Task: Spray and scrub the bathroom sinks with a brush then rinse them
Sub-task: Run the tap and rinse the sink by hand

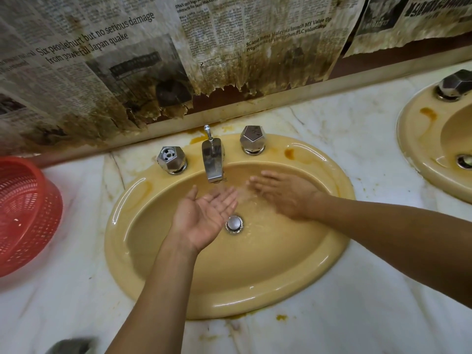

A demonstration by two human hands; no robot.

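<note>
The yellow sink [120, 233] is set into the marble surface [357, 302]. Along its back rim stand the left knob [171, 159], the spout [212, 162] and the right knob [252, 140]. A red basket [25, 215] sits off its left edge, and a second sink [419, 139] is well apart to the right. In the basin, above the drain plug [234, 223], the left hand [204, 215] lies palm up with straight fingers under the running water. The right hand [283, 195] lies flat, palm down, beside it. Both hold nothing.

Wall: stained, torn newspaper [122, 62] sheets over dark red surface. Cream ledge [281, 104] beneath. Counter [63, 302]: white veined marble, orange stains. Red mesh basket [25, 215] at left edge.
</note>
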